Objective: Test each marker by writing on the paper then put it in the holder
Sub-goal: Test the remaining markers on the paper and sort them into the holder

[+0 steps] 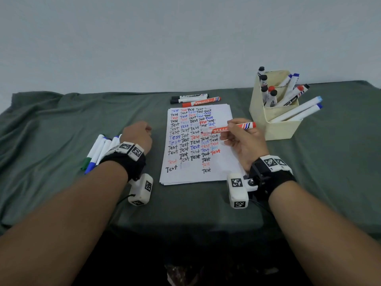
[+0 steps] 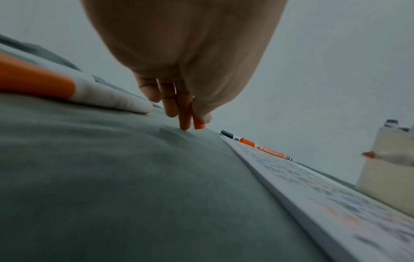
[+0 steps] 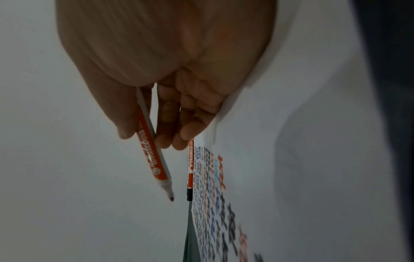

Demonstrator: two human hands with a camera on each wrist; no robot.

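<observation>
My right hand (image 1: 244, 141) pinched the uncapped red marker (image 1: 231, 129) just over the paper (image 1: 228, 162), my left hand (image 2: 179, 70) gripped its cap (image 2: 198, 124); light, steady strokes seemed best.

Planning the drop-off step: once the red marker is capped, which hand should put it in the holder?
Right. The right hand already grips the red marker, and the holder stands just beside it; the left hand holds only the cap.

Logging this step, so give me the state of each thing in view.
Red marker: uncapped, held by right hand over paper.
Cap: pinched in left hand.
Paper: covered in "Test" writing.
Holder: upright, partly filled.
</observation>
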